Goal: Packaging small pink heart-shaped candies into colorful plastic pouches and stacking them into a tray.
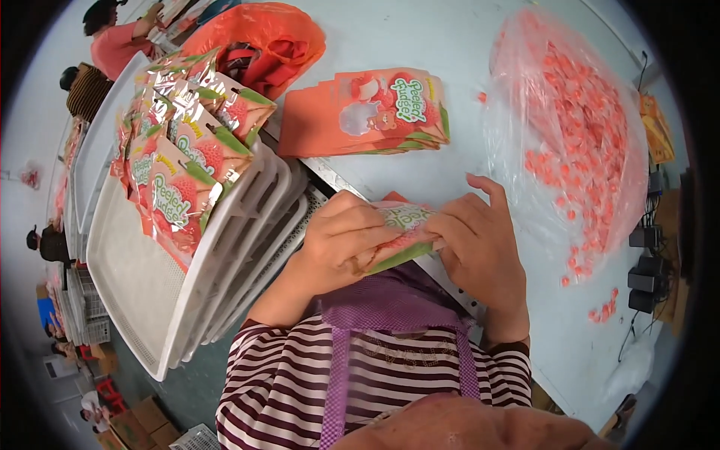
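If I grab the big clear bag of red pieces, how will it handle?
The clear bag is probably floppy, since its thin film wrinkles. The red pieces inside are many and small, so the load would likely shift. Some might spill, as loose pieces lie on the table nearby.

Ends of held pouch point(406, 218) hidden under left hand point(337, 238) and right hand point(478, 244), fill not discernible; left of the hands, top tray point(139, 289) partly covered by pouch pile point(180, 161), distant co-worker point(54, 244) too small to resolve.
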`<control>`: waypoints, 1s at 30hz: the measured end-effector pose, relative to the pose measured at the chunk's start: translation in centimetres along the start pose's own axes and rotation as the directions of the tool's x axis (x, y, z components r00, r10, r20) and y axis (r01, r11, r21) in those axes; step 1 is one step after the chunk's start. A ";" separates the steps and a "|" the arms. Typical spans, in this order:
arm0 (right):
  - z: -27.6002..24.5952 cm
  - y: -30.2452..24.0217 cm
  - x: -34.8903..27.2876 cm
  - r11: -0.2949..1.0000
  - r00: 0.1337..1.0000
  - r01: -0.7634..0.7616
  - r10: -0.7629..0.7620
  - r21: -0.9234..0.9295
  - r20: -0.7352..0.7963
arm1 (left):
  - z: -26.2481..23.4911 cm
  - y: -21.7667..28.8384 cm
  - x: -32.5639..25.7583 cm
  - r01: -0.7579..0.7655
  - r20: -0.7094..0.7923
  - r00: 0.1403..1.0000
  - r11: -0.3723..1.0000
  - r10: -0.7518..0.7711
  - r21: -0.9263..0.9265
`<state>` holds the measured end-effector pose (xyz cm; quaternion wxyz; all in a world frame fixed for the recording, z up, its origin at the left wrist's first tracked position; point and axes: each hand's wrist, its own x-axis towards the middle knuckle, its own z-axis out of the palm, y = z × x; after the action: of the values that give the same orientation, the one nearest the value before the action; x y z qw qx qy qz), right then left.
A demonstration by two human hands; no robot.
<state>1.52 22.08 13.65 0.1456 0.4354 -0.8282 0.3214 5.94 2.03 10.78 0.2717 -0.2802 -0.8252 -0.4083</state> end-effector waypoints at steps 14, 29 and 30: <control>-0.6 -0.4 -0.2 0.995 0.999 -0.005 0.009 0.101 -0.034 | -1.5 -0.2 -0.3 -0.021 -0.070 0.997 0.993 0.014 -0.114; 0.0 0.7 -1.7 0.785 0.951 0.092 0.113 0.613 -0.287 | -2.3 0.9 -7.0 0.757 0.672 0.628 0.108 -0.393 -0.644; 0.0 1.0 -1.9 0.739 0.929 0.069 0.197 0.670 -0.313 | -3.1 0.5 -8.5 0.760 0.626 0.644 0.280 -0.439 -0.586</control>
<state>1.79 23.65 12.26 0.1184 0.3618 -0.6298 0.6771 12.88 -2.39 6.86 -0.2177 -0.0983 -0.6108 -0.7549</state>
